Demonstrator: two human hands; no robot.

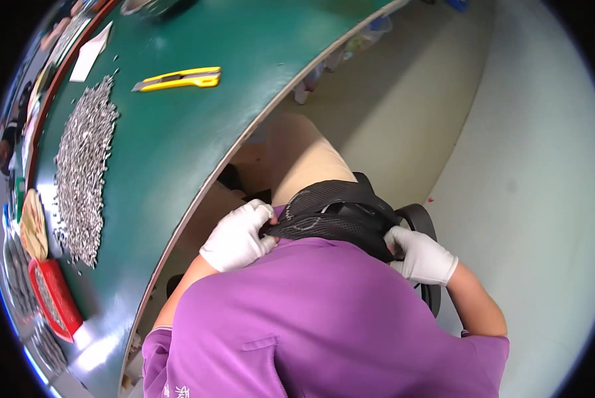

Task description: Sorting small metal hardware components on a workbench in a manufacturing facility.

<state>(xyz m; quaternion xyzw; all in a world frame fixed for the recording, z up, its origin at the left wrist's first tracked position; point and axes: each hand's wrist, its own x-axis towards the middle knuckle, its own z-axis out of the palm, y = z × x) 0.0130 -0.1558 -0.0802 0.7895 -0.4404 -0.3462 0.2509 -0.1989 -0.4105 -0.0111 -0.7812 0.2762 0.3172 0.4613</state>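
Note:
Across my lap at the waist lies a black mesh waist belt (330, 215), wide and partly folded, with a light seam along it. My left hand (239, 237), in a white glove with bare fingertips, is closed on the belt's left end. At its right end my right hand (422, 255), gloved the same way, grips the edge with the fingers bent. Parts of the fingers on both hands are hidden by the belt and the purple shirt (337, 312).
On the green table (165, 146) to my left lie a yellow utility knife (181, 79) with its blade out and a heap of small silvery metal parts (85, 172). A red tray (55, 298) stands near the table's far edge. A black chair part (422, 222) is by my right hand.

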